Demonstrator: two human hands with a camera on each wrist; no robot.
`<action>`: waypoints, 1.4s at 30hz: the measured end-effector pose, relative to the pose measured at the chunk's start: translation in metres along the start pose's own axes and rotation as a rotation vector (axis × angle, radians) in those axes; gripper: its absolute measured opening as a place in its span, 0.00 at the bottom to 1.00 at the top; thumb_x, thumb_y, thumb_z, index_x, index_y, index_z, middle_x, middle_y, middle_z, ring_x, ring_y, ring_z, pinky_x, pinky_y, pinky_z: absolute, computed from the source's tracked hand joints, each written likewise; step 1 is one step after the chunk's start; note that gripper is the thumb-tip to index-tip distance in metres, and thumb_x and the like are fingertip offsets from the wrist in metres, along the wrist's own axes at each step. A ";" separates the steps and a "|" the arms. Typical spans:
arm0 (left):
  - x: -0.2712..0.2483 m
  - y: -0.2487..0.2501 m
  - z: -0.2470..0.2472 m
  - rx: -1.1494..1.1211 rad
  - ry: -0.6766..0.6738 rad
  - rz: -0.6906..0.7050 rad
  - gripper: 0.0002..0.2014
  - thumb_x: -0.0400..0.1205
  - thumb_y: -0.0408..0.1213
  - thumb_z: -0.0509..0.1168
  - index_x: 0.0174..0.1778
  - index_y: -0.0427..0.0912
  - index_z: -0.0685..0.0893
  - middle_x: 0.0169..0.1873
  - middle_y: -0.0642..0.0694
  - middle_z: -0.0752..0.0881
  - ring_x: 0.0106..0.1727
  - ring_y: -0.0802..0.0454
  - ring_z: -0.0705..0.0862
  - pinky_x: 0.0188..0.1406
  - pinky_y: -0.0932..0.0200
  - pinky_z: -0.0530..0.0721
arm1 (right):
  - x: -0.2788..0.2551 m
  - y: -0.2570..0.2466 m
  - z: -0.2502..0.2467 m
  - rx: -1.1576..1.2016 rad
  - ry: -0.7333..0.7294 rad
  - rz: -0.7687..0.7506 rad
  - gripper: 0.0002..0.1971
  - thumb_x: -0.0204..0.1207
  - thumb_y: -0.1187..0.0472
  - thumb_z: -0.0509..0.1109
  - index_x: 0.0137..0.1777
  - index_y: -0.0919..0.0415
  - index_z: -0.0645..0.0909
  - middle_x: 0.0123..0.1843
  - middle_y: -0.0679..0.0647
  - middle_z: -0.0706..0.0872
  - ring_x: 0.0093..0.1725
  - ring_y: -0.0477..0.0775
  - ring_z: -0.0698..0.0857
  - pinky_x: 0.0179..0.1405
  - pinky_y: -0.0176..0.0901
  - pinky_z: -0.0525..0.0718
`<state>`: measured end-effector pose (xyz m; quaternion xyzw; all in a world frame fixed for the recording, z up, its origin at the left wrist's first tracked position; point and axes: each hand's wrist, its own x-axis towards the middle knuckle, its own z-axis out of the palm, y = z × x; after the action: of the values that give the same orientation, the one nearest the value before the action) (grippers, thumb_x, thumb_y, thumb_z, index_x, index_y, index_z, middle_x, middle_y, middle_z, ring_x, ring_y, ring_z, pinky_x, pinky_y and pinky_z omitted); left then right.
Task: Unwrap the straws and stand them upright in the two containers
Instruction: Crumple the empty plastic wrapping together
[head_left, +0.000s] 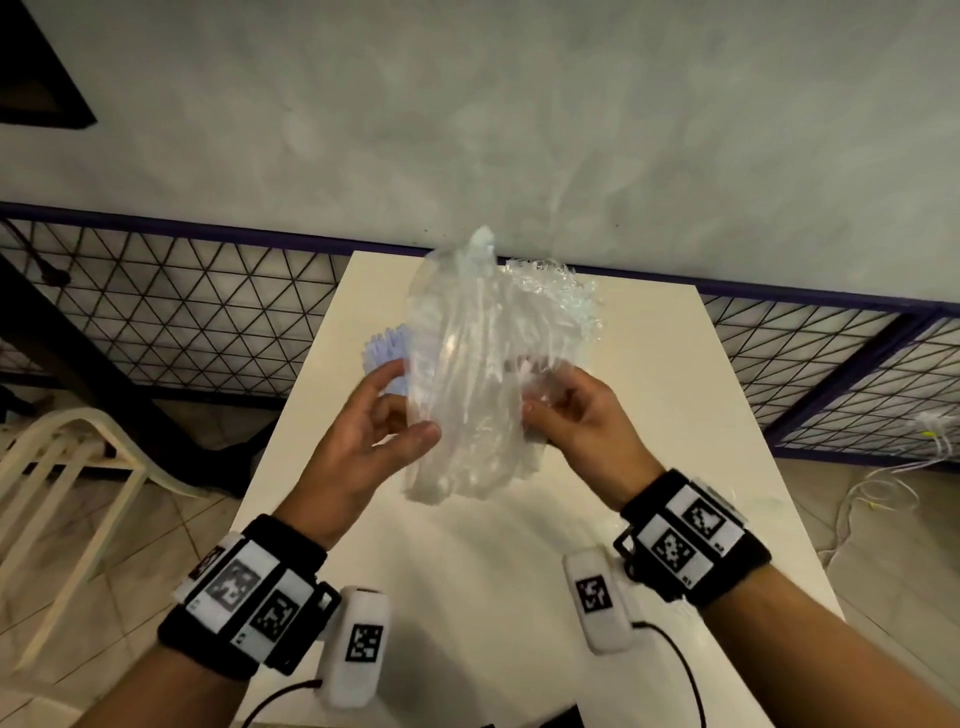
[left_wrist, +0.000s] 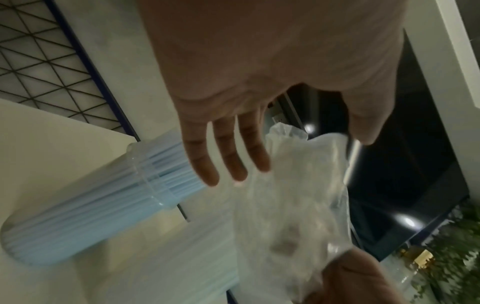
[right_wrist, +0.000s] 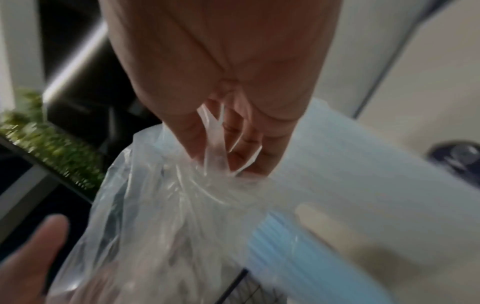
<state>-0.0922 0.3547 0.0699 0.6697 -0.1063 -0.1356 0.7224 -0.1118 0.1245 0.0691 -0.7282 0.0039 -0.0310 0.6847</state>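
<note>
Right hand (head_left: 576, 415) pinches the empty-looking clear wrapper (head_left: 467, 395) mid-air over the table (head_left: 467, 597); left hand (head_left: 363, 431) is spread, fingers straight, brushing its 9 o'clock side. Beyond, at 11 o'clock, blue straws (left_wrist: 166, 170) stand in a clear container (left_wrist: 64, 222). Roughly half done; the second container isn't clear to me.

clear plastic wrapper (head_left: 467, 384), pale blue straws (left_wrist: 166, 174), white table (head_left: 675, 395)

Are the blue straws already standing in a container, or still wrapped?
Standing in one: the blue straws sit upright in a clear container on the table. A second container is not visible.
</note>
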 end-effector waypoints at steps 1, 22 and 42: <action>0.003 0.004 0.002 0.022 -0.005 -0.019 0.42 0.59 0.58 0.78 0.70 0.54 0.74 0.53 0.43 0.83 0.55 0.50 0.84 0.57 0.49 0.83 | 0.004 -0.007 -0.003 -0.094 -0.027 -0.034 0.10 0.79 0.74 0.71 0.50 0.57 0.83 0.37 0.43 0.86 0.39 0.42 0.84 0.43 0.39 0.86; 0.038 0.027 -0.014 -0.102 0.227 0.072 0.10 0.81 0.29 0.64 0.37 0.45 0.72 0.27 0.51 0.80 0.26 0.58 0.80 0.24 0.63 0.80 | 0.039 -0.046 -0.055 0.058 0.297 0.022 0.16 0.78 0.72 0.73 0.58 0.56 0.74 0.46 0.56 0.84 0.37 0.50 0.84 0.30 0.44 0.85; 0.054 0.038 0.028 0.160 0.045 0.144 0.14 0.81 0.37 0.66 0.59 0.52 0.71 0.52 0.52 0.88 0.54 0.51 0.88 0.48 0.47 0.89 | 0.037 -0.057 -0.014 -0.437 0.256 -0.426 0.29 0.67 0.60 0.82 0.66 0.44 0.77 0.61 0.42 0.80 0.51 0.43 0.82 0.44 0.33 0.81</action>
<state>-0.0491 0.3129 0.1089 0.7188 -0.1481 -0.0594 0.6767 -0.0772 0.1123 0.1287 -0.8325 -0.0557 -0.2631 0.4843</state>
